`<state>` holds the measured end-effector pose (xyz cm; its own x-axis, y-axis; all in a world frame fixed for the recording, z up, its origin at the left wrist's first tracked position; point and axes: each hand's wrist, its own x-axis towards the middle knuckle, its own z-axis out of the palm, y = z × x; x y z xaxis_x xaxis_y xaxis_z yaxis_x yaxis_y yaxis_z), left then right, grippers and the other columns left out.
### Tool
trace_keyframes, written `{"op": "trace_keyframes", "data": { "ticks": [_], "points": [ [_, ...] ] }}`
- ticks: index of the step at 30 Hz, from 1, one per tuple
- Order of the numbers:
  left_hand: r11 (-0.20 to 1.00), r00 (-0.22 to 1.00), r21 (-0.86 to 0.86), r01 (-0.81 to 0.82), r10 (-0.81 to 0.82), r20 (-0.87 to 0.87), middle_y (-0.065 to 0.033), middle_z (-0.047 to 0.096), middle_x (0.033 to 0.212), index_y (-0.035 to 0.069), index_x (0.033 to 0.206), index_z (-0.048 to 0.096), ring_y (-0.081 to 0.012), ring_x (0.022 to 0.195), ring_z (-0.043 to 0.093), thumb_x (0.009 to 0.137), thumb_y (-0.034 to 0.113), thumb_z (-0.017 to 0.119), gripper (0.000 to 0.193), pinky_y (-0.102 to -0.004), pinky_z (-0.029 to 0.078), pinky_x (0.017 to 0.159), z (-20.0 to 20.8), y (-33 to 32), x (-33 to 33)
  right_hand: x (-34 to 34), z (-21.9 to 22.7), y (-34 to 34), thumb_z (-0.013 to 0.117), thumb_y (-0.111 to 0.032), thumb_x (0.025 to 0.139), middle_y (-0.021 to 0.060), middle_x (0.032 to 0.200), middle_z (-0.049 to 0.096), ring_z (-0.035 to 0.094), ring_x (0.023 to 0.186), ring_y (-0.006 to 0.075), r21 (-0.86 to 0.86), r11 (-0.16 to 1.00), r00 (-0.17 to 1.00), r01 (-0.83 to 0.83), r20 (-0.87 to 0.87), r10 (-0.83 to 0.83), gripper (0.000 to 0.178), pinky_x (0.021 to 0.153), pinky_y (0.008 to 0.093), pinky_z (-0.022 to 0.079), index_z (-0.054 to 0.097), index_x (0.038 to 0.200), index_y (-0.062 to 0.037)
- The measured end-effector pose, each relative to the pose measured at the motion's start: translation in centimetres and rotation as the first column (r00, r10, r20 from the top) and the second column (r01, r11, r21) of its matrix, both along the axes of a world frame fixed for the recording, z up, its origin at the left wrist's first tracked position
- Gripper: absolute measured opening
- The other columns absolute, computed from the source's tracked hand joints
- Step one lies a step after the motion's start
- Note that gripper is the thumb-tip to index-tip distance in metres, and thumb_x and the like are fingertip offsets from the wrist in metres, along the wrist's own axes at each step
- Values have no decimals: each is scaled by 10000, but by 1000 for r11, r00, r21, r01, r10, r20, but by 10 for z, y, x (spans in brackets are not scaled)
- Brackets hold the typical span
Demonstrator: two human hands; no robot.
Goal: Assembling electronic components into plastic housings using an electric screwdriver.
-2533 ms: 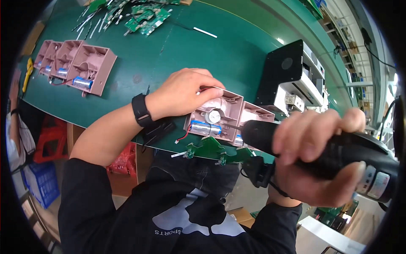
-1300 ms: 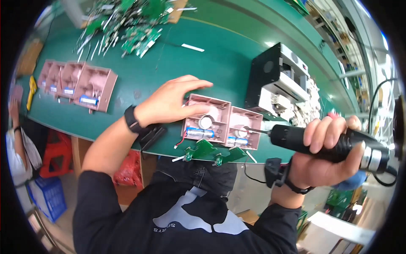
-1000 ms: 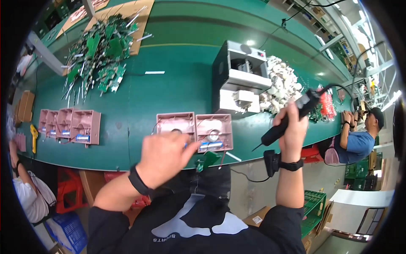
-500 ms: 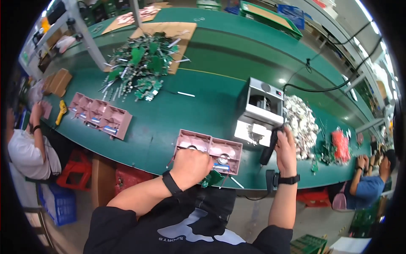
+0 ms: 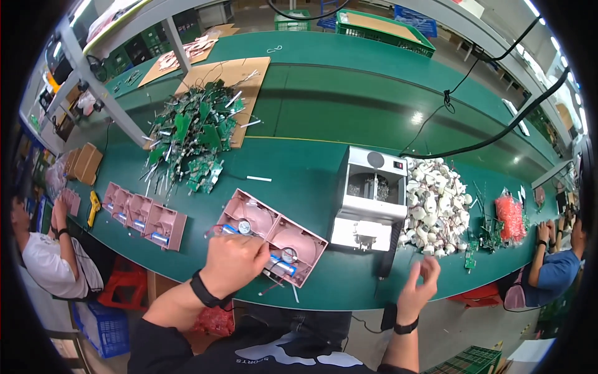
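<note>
A pink plastic casing [image 5: 301,237] with two compartments lies turned at an angle on the bench in front of me. Each compartment has a round metal part, and blue cylindrical cells [image 5: 281,265] with wires lie along the near side. My left hand [image 5: 237,263] is closed at the casing's near left side; its fingertips are hidden. To the right, my right hand [image 5: 418,288] hovers near the bench edge, fingers loosely curved and apart, with nothing in it. A black pen-shaped power screwdriver [image 5: 389,252] rests beside the grey metal machine [image 5: 371,202], apart from that hand.
White parts with wires [image 5: 438,209] are heaped right of the machine. Green circuit boards [image 5: 196,134] are piled on cardboard at the far left. More pink casings [image 5: 144,217] and a yellow tool [image 5: 93,207] lie left. Co-workers sit at both sides; a black cable [image 5: 498,140] hangs overhead.
My right hand has come away from the black screwdriver toward the bench edge. The pink casing has turned clockwise and shifted left with my left hand. The whole view has also shifted.
</note>
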<state>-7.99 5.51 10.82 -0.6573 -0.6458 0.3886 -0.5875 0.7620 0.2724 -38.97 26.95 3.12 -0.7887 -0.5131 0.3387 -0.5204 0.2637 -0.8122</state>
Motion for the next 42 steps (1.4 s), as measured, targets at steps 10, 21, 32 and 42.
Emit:
{"op": "trace_keyframes", "data": {
  "ticks": [10, 21, 32, 42],
  "points": [
    [998, 996, 29, -60, 61, -59, -128, 637, 599, 63, 658, 687, -336, 541, 648, 862, 236, 725, 270, -434, 516, 528, 20, -133, -45, 0, -46, 36, 643, -96, 1033, -8, 699, 520, 455, 617, 57, 5, 957, 946, 290, 152, -288, 124, 548, 249, 345, 564, 995, -8],
    [970, 970, -69, -231, 236, 66, -153, 733, 750, 97, 770, 787, -368, 731, 723, 870, 365, 704, 298, -497, 580, 686, -42, -306, -195, 1, -67, 41, 694, -52, 963, -1, 550, 431, 398, 454, 111, 99, 957, 955, 272, -151, -256, 195, 452, 299, 300, 533, 855, -35],
    [990, 956, -1, -142, 138, 258, -192, 769, 889, 70, 910, 810, -392, 859, 744, 922, 381, 668, 342, -487, 596, 797, -2, -318, -208, 1, -70, 36, 672, -85, 1005, -9, 593, 476, 417, 488, 74, 123, 970, 968, 208, -168, -186, 198, 461, 272, 309, 536, 870, -35],
    [975, 877, 68, 210, -218, 427, -205, 616, 1421, 10, 1393, 609, -378, 1271, 602, 1008, 407, 614, 553, -481, 495, 1053, -52, -146, -22, -1, -66, 34, 661, -121, 1030, -6, 625, 480, 416, 524, 77, 69, 973, 963, 219, -175, -205, 199, 487, 278, 336, 552, 894, -25]
  ]
}}
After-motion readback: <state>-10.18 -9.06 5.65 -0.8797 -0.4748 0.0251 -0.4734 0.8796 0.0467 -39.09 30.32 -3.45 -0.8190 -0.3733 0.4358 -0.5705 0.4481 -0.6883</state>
